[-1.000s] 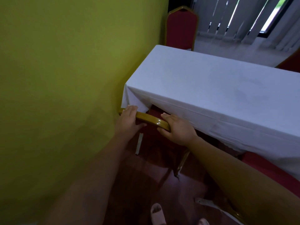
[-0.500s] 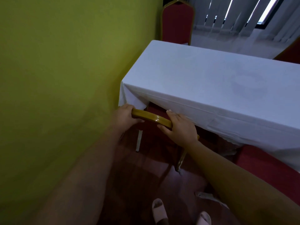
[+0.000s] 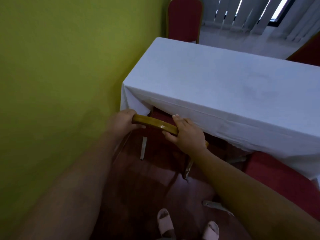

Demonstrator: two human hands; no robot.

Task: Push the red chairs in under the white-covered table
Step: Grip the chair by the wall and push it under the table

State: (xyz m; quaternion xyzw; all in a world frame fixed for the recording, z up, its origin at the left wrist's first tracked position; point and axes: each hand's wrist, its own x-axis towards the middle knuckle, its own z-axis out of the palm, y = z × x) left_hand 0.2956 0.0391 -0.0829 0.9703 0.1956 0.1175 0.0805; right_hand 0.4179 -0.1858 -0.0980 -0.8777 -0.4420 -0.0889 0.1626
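A red chair with a gold frame stands at the near left corner of the white-covered table (image 3: 216, 80). Its gold top rail (image 3: 154, 124) lies close against the hanging cloth, and the seat is hidden under the table. My left hand (image 3: 121, 122) grips the rail's left end. My right hand (image 3: 187, 135) grips the rail's right part, its fingertips touching the cloth. Another red chair (image 3: 284, 181) shows its seat at the lower right, next to the table's near side.
A yellow-green wall (image 3: 60, 75) runs close along the left. A third red chair (image 3: 184, 19) stands beyond the table's far end, with a red chair edge (image 3: 310, 49) at the right. Vertical blinds (image 3: 245, 13) hang at the back. My slippered feet (image 3: 165, 221) stand on dark floor.
The chair's top rail has moved forward toward the tablecloth with both hands on it. My right hand's fingers have lifted onto the cloth edge.
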